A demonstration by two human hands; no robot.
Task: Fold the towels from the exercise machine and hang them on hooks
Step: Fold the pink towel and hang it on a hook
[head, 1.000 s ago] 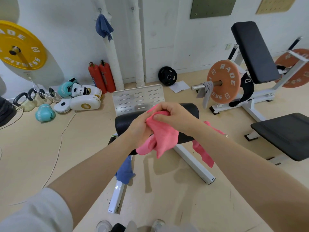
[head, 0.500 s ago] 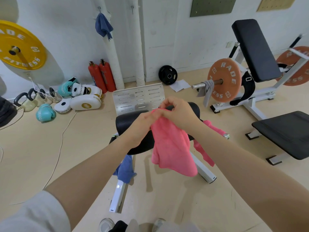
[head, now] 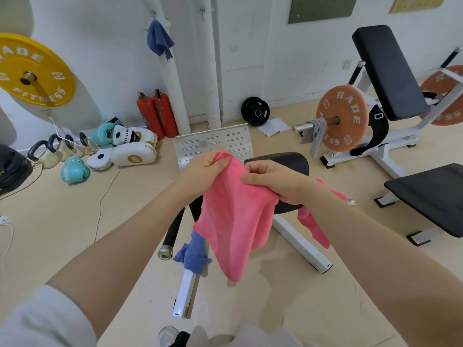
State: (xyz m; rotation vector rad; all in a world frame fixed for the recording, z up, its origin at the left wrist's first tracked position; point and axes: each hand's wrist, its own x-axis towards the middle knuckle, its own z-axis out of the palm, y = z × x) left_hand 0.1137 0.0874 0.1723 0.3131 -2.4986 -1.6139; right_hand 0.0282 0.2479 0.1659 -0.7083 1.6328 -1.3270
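— Hands first: what are they doing?

— Left hand (head: 208,166) and right hand (head: 270,182) each pinch the top edge of the pink towel (head: 233,221), close together, with a hump of cloth between them. The rest hangs loose in the air above the exercise machine (head: 278,166), one lower corner dangling lowest.

— So the fold is not made yet?

— It looks that way. The person would do well to slide the pinches out to the two top corners, pull the edge straight so the cloth hangs flat, then bring corner to corner.

— What could spoil it?

— A grip short of the corners leaves a skewed, bunched fold. Soft terry sags, so light tension helps.

— And the other towels?

— A second pink towel (head: 313,226) hangs off the machine's right side, a blue towel (head: 193,254) off its lower left, a grey towel (head: 315,134) on the barbell sleeve farther right. One blue cloth (head: 159,40) already hangs from a wall hook (head: 153,13); the neighbouring hook (head: 202,13) is bare.
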